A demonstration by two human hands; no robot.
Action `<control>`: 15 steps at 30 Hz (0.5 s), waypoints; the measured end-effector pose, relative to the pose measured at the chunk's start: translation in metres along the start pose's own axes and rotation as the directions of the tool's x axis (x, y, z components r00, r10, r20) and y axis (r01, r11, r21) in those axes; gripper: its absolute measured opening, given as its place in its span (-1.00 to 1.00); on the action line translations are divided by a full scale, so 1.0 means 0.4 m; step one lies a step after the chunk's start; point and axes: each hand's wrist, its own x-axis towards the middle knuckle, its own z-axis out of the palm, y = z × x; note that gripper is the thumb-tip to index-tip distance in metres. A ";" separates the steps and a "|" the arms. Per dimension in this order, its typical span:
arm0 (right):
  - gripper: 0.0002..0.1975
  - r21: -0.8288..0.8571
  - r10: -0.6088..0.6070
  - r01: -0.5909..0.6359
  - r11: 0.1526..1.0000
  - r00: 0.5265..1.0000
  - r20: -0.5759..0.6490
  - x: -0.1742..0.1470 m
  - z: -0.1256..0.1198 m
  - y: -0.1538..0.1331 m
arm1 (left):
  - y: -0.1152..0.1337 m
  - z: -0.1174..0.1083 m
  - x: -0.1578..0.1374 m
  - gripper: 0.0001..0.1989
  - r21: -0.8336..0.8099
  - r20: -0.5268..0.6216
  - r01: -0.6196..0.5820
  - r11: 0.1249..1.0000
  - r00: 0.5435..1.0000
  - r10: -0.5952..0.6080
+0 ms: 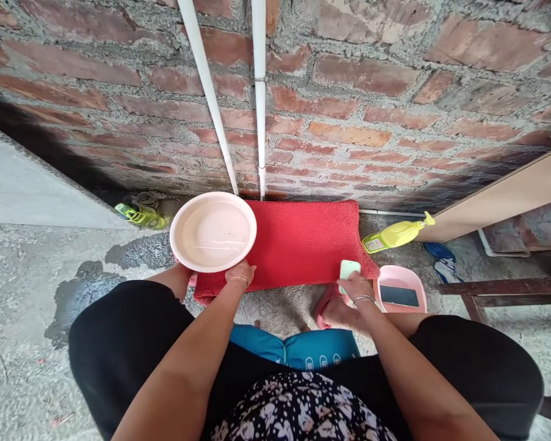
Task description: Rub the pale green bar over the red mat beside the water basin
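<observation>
A round pale pink basin [214, 267] of clear water sits at the left end of a red cloth-covered surface [303, 239]. At its lower right rim is my left hand [241, 275], fingers curled against the edge and partly hidden, thumb pointing right. My right hand [359, 286] is closed around a flat, pale green phone case [350, 268] with rounded corners, over the front right edge of the red cloth. Beside that hand, a small pink tub [421, 285] on the right holds a dark phone [398, 296].
A yellow-green pump bottle [395, 236] leans beyond the cloth's right end. Another green bottle [142, 215] lies at the left. White pipes [260, 110] run down the brick wall [358, 92]. Wet patches [87, 294] mark the concrete floor; a dark wooden stool [509, 286] stands right.
</observation>
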 end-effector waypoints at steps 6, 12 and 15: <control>-0.60 0.076 -0.412 0.409 0.909 0.911 0.024 -0.086 0.022 -0.290 | -0.036 -0.003 -0.005 -0.19 0.022 0.090 0.072 0.997 0.993 -0.073; -0.58 0.009 -0.595 0.595 0.804 0.803 0.045 -0.108 0.036 -0.433 | -0.043 0.002 0.004 0.01 0.047 0.118 0.081 0.996 0.989 -0.086; -0.58 0.003 -0.561 0.562 0.827 0.826 0.057 -0.073 0.029 -0.381 | -0.043 0.014 0.019 -0.01 0.055 0.083 0.031 0.998 0.996 -0.035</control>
